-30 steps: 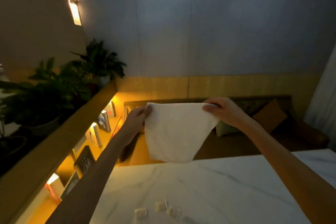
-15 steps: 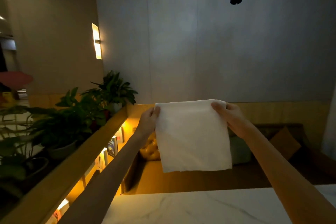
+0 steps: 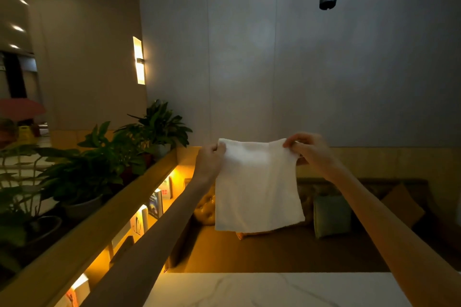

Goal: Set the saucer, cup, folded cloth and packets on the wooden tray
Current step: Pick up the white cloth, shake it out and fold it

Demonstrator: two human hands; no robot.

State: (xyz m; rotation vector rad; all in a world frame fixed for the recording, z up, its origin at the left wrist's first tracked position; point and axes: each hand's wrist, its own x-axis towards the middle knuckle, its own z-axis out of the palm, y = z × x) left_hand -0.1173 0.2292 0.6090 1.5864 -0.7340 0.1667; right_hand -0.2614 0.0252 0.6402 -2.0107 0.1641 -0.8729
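The person holds a white cloth (image 3: 258, 187) up in the air, well above the pale desk (image 3: 269, 289). The left hand (image 3: 209, 159) pinches one top corner and the right hand (image 3: 311, 149) pinches the other — the cloth hangs flat between them. The tray, cup, saucer and packets are not in view. To fold it well, the person should bring the two corners together evenly so the edges match. Books on the lit shelf (image 3: 154, 204) have covers, but the writing is too small to read.
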